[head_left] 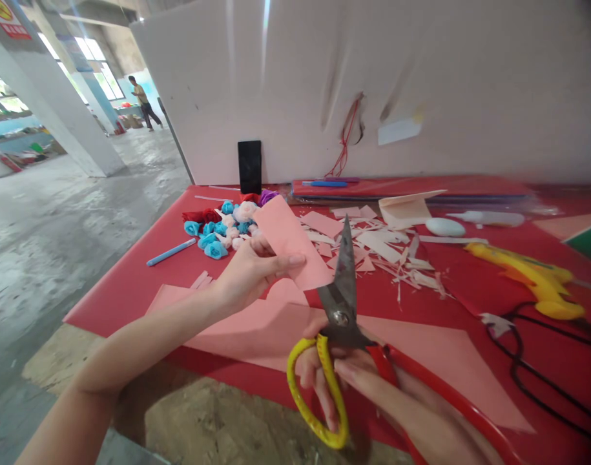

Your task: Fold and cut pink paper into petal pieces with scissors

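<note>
A pink paper strip (pixel 291 240) is pinched between the thumb and fingers of my left hand (pixel 249 271), raised over the table. My right hand (pixel 367 387) holds a pair of scissors (pixel 341 310) with one yellow-wrapped handle and one red handle. The scissors' dark blades are apart, close by the strip's lower right corner; whether they touch it I cannot tell. Under both hands lies a larger pink paper sheet (pixel 256 332) with an irregular edge. Beyond the strip, paper scraps (pixel 382 245) are heaped in pale and pink pieces.
Blue, white and red paper flowers (pixel 214 240) cluster at the left, near a blue pen (pixel 171 252). A black phone (pixel 249 166) leans on the white board. At right lie a yellow glue gun (pixel 528 278), its black cord (pixel 522 355) and a white bottle (pixel 493 218). A person (pixel 144 102) walks far off.
</note>
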Motion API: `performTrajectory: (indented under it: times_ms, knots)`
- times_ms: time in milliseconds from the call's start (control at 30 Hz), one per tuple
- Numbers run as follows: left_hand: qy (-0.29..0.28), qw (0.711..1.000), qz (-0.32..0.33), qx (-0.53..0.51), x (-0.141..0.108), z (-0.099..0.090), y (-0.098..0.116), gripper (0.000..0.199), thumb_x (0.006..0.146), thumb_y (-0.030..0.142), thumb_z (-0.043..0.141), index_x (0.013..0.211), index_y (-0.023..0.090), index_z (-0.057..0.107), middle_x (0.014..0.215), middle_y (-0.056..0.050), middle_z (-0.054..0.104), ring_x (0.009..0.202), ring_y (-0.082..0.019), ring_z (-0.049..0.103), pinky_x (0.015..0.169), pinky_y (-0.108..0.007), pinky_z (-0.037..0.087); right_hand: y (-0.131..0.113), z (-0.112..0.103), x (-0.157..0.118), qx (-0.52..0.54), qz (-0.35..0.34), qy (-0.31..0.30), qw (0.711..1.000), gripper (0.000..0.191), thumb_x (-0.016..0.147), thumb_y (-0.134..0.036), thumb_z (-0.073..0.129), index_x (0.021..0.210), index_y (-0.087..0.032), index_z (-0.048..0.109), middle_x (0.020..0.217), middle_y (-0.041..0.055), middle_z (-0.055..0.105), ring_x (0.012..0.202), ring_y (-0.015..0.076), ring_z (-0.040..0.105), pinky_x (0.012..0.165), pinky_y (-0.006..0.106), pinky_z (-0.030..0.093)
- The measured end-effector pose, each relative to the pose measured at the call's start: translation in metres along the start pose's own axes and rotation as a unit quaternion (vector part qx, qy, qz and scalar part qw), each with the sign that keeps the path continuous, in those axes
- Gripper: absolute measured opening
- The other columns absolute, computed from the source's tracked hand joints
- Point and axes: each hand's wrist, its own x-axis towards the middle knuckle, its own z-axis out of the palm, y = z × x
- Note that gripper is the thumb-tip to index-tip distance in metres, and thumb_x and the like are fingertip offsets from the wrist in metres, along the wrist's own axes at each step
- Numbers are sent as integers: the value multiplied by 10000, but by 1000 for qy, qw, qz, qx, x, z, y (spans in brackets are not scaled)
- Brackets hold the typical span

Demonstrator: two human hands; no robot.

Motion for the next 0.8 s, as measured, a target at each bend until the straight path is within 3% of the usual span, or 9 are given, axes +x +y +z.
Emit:
performTrajectory:
  times_ms: [367,500,667,800]
  knots:
    - [0,997,-32,63,2,-9,7,83,544,121,762,582,142,691,609,-21,686,527,-106,625,487,-179,492,10,1,8,-46,-3,15,999,376,797,-531,425,727,-184,551,594,14,493,581,156,510,636,303,467]
    - [23,995,-23,99,2,-8,8,106,510,130,782,542,120,682,558,-30,671,503,-97,606,477,-170,463,11,2,6,-55,-7,61,997,278,770,-486,494,689,-224,545,579,11,483,537,156,482,571,286,482]
    - [28,991,-14,131,1,-9,9,115,493,133,791,547,128,689,540,-29,663,576,-129,640,527,-189,469,16,2,2,-6,12,43,999,270,774,-476,515,805,-209,540,577,-25,409,395,74,305,350,219,348]
    - [3,990,-18,139,0,-9,11,95,510,146,779,554,159,696,595,-23,682,557,-119,624,539,-203,484,27,1,5,5,24,32,999,316,777,-496,501,799,-181,510,562,-40,374,405,57,296,350,201,283]
